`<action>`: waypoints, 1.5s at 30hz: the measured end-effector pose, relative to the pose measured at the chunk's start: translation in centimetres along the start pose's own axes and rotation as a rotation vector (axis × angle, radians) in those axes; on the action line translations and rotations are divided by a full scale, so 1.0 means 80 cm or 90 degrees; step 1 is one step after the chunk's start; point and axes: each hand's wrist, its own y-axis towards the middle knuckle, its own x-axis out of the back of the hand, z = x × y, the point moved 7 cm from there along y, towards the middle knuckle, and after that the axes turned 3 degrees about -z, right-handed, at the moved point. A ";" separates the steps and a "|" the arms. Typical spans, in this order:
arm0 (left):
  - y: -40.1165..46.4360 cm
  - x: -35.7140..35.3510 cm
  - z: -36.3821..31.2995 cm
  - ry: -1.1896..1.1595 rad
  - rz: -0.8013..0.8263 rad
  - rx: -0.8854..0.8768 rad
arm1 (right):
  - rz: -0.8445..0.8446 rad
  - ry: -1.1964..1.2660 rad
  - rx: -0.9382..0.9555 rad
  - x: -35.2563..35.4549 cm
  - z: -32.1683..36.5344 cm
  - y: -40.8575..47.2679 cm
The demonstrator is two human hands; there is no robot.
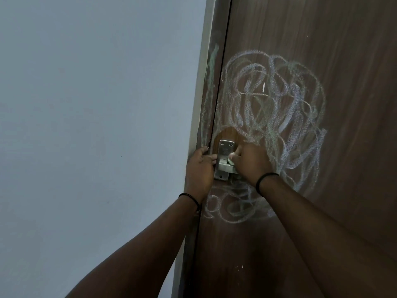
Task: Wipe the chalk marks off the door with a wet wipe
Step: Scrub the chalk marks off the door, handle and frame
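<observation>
A home: painted wall (pixel 96 125) beside a chalk-scribbled wooden door (pixel 322 39).

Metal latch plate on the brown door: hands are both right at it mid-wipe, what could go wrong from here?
1. The pale wet wipe in the right hand works against the silver metal latch plate; it may snag or tear on the edges.
2. The left hand rests at the dark door gap; fingers could get pinched if the brown wooden door shifts.
3. The dense white-green chalk scribbles may smear rather than lift.
</observation>
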 end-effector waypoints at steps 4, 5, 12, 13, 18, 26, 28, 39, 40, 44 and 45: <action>-0.002 -0.002 -0.002 0.027 0.004 0.002 | -0.018 0.030 -0.029 0.005 0.000 0.006; -0.002 -0.003 -0.001 0.032 0.006 0.003 | -0.072 0.074 -0.034 0.011 0.000 0.003; -0.005 -0.003 -0.006 0.050 0.010 0.017 | -0.223 0.053 0.264 0.031 0.056 0.000; -0.005 -0.004 -0.007 0.047 0.014 0.017 | -0.177 0.000 0.328 0.024 0.068 0.002; -0.010 -0.007 -0.008 -0.004 0.039 0.035 | -0.020 -0.086 0.422 0.002 0.083 0.008; -0.010 -0.005 -0.009 -0.007 0.034 0.058 | -0.127 -0.032 0.079 0.020 -0.001 -0.005; -0.009 -0.005 -0.008 0.002 0.033 0.061 | -0.075 -0.013 0.010 0.007 -0.005 -0.010; -0.018 -0.003 -0.018 0.033 0.063 0.057 | -0.154 -0.026 0.417 0.019 0.073 -0.002; -0.019 -0.004 -0.018 0.038 0.068 0.054 | -0.148 -0.033 0.427 0.020 0.074 -0.001; -0.021 -0.003 -0.015 0.036 0.070 0.055 | -0.227 0.055 0.204 0.036 0.040 -0.004; -0.022 -0.004 -0.015 0.036 0.076 0.049 | -0.257 0.052 0.156 0.038 0.035 -0.009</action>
